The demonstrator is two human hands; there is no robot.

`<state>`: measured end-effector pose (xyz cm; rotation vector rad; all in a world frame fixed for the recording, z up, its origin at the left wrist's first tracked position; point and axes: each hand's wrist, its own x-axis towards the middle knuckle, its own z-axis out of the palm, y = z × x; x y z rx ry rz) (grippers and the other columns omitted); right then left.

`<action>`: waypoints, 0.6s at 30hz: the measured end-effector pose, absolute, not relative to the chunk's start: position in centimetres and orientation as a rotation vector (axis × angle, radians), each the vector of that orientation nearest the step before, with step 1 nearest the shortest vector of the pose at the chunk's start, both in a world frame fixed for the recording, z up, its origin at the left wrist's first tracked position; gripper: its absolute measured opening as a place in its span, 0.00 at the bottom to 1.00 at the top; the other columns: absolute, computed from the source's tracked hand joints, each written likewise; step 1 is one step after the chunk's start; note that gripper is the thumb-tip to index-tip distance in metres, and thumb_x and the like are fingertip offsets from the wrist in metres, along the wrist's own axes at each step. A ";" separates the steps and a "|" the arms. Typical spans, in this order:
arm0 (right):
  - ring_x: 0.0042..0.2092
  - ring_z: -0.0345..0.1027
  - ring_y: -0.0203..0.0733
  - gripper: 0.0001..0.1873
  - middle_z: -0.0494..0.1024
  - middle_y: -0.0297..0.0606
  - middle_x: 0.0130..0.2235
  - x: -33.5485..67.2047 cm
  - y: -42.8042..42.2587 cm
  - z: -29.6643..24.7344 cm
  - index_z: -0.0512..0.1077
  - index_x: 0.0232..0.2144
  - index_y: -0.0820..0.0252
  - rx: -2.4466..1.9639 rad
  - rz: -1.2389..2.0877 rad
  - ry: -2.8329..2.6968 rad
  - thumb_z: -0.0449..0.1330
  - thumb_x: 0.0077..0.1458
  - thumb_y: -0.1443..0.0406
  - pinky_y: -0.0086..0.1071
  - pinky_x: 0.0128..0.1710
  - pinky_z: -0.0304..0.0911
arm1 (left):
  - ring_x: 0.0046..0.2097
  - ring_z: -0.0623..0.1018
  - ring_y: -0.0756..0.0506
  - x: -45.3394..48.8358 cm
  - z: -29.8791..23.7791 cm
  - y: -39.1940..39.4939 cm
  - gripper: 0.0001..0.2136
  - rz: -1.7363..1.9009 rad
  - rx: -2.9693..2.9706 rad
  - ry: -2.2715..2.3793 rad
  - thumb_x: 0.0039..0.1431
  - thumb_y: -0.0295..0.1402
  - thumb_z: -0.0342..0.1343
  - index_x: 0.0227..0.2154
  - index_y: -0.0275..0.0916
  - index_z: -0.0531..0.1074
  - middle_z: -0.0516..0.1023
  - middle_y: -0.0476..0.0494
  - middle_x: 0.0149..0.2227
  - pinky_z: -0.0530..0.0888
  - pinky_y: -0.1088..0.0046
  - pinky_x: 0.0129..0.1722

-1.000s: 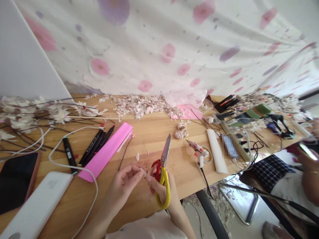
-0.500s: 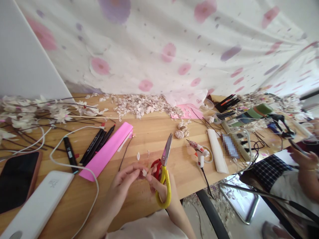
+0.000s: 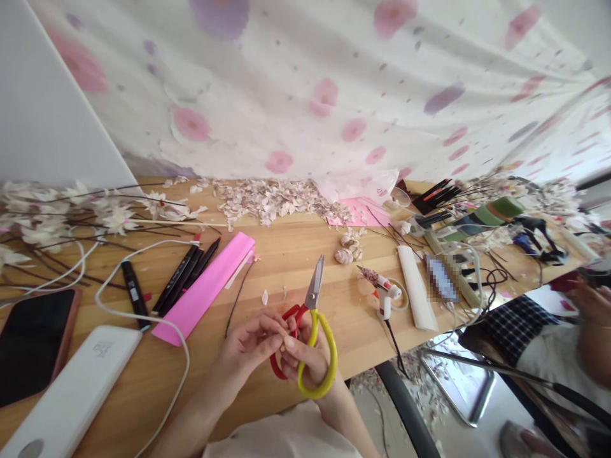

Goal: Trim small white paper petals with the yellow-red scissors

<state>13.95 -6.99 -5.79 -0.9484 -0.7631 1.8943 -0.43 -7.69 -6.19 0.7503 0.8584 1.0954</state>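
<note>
Scissors (image 3: 313, 294) with one red and one yellow handle hang in my right hand (image 3: 310, 357), blades pointing up and away from me. Its thumb and fingertips pinch together beside the handles. My left hand (image 3: 255, 340) meets it, with fingers closed in a pinch against the right fingertips. Between them is a tiny white petal, now almost wholly covered by the fingers. On the wood just beyond my hands lie a loose white petal (image 3: 265, 296) and a thin dark stem (image 3: 237, 299).
A glue gun (image 3: 382, 291) stands to the right, near balled petals (image 3: 349, 247). Left lie a pink paper roll (image 3: 210, 286), black markers (image 3: 177, 277), a white power bank (image 3: 71, 391) and a phone (image 3: 35, 343). Heaped petals (image 3: 277, 202) line the back. A co-worker (image 3: 558, 350) sits at right.
My hands have drawn closer together and the fingertips now cover the white petal. The scissors have swung, their handles spreading and the red one showing more at the left.
</note>
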 end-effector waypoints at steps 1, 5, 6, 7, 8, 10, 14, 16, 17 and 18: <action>0.16 0.42 0.25 0.33 0.58 0.19 0.19 14.0 -7.0 -5.8 0.59 0.28 0.53 -0.948 1.898 -0.773 0.76 0.42 0.45 0.20 0.11 0.47 | 0.46 0.79 0.44 -0.4 -6.1 -7.7 0.08 1.095 0.733 0.861 0.56 0.42 0.69 0.28 0.43 0.82 0.78 0.46 0.40 0.76 0.71 0.48; 0.17 0.42 0.26 0.33 0.57 0.19 0.20 13.9 -7.1 -6.0 0.58 0.29 0.52 -0.970 1.891 -0.848 0.74 0.43 0.42 0.21 0.12 0.46 | 0.46 0.79 0.45 -0.5 -5.9 -8.0 0.11 1.085 0.717 0.907 0.55 0.42 0.69 0.26 0.42 0.80 0.78 0.46 0.40 0.75 0.73 0.48; 0.17 0.41 0.26 0.33 0.57 0.20 0.20 13.9 -7.1 -6.1 0.57 0.29 0.51 -0.981 1.886 -0.881 0.72 0.45 0.41 0.21 0.12 0.46 | 0.46 0.79 0.45 -0.5 -5.9 -8.0 0.11 1.091 0.708 0.929 0.55 0.43 0.69 0.26 0.42 0.80 0.78 0.46 0.40 0.75 0.73 0.49; 0.17 0.40 0.27 0.33 0.56 0.20 0.20 14.0 -7.3 -6.2 0.57 0.29 0.51 -0.994 1.874 -0.919 0.69 0.47 0.38 0.22 0.12 0.45 | 0.46 0.80 0.45 -0.6 -5.8 -8.0 0.11 1.104 0.687 0.956 0.54 0.43 0.69 0.26 0.41 0.80 0.79 0.46 0.40 0.75 0.72 0.49; 0.16 0.39 0.28 0.32 0.56 0.20 0.20 14.1 -7.4 -6.4 0.56 0.30 0.51 -1.008 1.857 -0.963 0.63 0.51 0.34 0.23 0.11 0.44 | 0.46 0.80 0.44 -0.6 -5.8 -7.9 0.12 1.121 0.662 0.991 0.54 0.44 0.70 0.27 0.41 0.79 0.80 0.46 0.40 0.75 0.71 0.49; 0.16 0.41 0.30 0.35 0.56 0.22 0.20 14.6 -7.9 -6.4 0.57 0.31 0.51 -1.041 1.805 -1.078 0.49 0.55 0.28 0.25 0.12 0.45 | 0.46 0.80 0.44 -0.7 -5.7 -7.8 0.13 1.165 0.633 1.070 0.53 0.45 0.70 0.26 0.41 0.78 0.81 0.44 0.40 0.75 0.70 0.49; 0.27 0.57 0.38 0.41 0.66 0.32 0.29 16.8 -9.2 -5.8 0.66 0.37 0.55 -1.117 1.658 -1.424 0.48 0.51 0.25 0.32 0.27 0.60 | 0.49 0.81 0.43 -1.0 -5.4 -7.4 0.13 1.253 0.670 1.159 0.54 0.44 0.69 0.28 0.41 0.77 0.84 0.43 0.44 0.75 0.68 0.53; 0.33 0.60 0.42 0.39 0.69 0.36 0.34 17.8 -9.7 -5.6 0.68 0.40 0.56 -1.147 1.605 -1.593 0.57 0.51 0.29 0.35 0.34 0.61 | 0.51 0.82 0.42 -0.9 -5.1 -7.3 0.13 1.278 0.655 1.161 0.54 0.44 0.69 0.29 0.41 0.77 0.84 0.42 0.46 0.75 0.66 0.55; 0.34 0.61 0.43 0.38 0.70 0.37 0.36 18.2 -9.9 -5.6 0.68 0.42 0.57 -1.157 1.590 -1.661 0.59 0.51 0.31 0.36 0.36 0.61 | 0.51 0.82 0.42 -0.7 -4.9 -7.2 0.13 1.291 0.636 1.163 0.54 0.45 0.70 0.30 0.41 0.77 0.85 0.42 0.45 0.76 0.65 0.55; 0.35 0.62 0.44 0.38 0.71 0.38 0.37 18.4 -10.1 -5.6 0.67 0.44 0.57 -1.163 1.577 -1.716 0.61 0.51 0.32 0.37 0.37 0.61 | 0.50 0.82 0.42 -0.4 -4.7 -7.1 0.14 1.303 0.608 1.164 0.53 0.45 0.70 0.31 0.41 0.77 0.85 0.42 0.44 0.76 0.65 0.54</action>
